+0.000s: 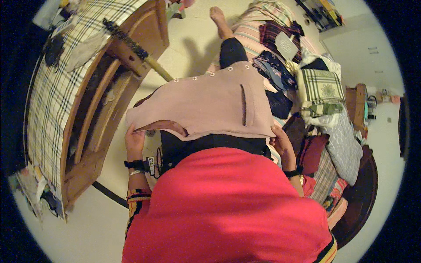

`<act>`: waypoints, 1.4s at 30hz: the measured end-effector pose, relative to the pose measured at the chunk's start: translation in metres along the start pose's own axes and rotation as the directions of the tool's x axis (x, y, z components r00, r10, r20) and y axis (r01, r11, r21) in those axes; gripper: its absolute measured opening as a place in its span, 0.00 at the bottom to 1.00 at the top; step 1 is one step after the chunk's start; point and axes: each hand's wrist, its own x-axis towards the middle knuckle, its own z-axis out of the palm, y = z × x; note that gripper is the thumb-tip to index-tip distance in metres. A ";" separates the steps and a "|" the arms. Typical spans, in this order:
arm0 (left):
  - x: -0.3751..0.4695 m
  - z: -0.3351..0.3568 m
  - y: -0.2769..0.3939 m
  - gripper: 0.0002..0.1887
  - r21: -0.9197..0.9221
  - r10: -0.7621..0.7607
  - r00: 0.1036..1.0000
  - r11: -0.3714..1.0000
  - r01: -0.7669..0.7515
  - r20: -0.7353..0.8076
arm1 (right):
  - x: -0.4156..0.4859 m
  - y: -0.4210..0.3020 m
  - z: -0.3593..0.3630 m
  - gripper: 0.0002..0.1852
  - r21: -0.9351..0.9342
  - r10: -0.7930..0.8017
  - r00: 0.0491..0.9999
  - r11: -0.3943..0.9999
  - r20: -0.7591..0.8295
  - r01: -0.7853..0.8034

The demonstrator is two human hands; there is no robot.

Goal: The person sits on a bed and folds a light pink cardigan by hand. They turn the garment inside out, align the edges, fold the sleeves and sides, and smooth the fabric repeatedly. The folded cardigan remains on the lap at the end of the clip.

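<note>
A dusty-pink sleeveless vest is spread sideways across my lap. Metal snaps or eyelets run along its far edge, and a slit pocket shows near its right end. At the left, my left hand pinches the shoulder end beside a curved armhole. My right hand grips the lower corner at the right end, with its fingers partly under the cloth. Between the two hands the fabric lies fairly flat, its near edge slightly folded.
On the left stands a wooden table under a plaid cloth, with a long-handled brush or duster leaning by it. To the right, a striped bed bears heaped clothes, a folded checked green-and-cream cloth and a grey quilted cloth.
</note>
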 end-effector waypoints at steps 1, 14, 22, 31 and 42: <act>0.001 -0.004 0.000 0.17 0.029 -0.026 0.999 0.999 0.027 -0.028 | -0.001 -0.006 0.000 0.19 -0.033 -0.035 0.999 0.999 0.016 0.035; -0.056 0.097 -0.011 0.15 0.791 0.354 0.804 0.225 -0.568 0.477 | -0.028 -0.076 0.026 0.19 0.064 -0.268 0.960 0.960 -0.082 0.273; -0.089 0.131 -0.093 0.18 0.870 -0.307 0.818 0.080 -0.487 0.486 | -0.031 -0.069 0.018 0.18 0.100 -0.269 0.963 0.957 -0.031 0.271; -0.099 0.119 -0.099 0.23 0.889 -0.253 0.854 0.065 -0.454 0.455 | -0.026 -0.053 0.012 0.11 -0.073 -0.249 0.960 0.968 -0.132 0.241; -0.099 0.125 -0.105 0.20 0.937 -0.374 0.859 0.134 -0.323 0.350 | -0.007 -0.026 -0.006 0.08 -0.064 -0.259 0.936 0.966 -0.237 0.251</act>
